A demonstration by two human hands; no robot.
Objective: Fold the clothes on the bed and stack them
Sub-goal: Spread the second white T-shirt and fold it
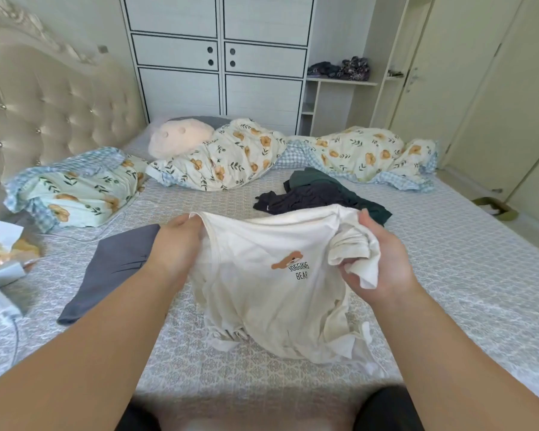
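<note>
A white T-shirt (271,293) with a small bear print and the words "JOGGING BEAR" hangs above the bed (467,275), its lower part bunched on the sheet. My left hand (178,241) grips its top left edge. My right hand (383,259) holds a crumpled bunch of its fabric at the top right. A grey folded garment (112,262) lies flat to the left. Behind the shirt lies a loose pile of a dark navy garment (302,197) and a dark green garment (321,178).
A floral quilt (231,157) and a pillow (75,188) lie bunched along the far side, with a pink plush cushion (178,138). A tissue pack (3,247) sits at the left edge. A white wardrobe (218,57) stands behind the bed.
</note>
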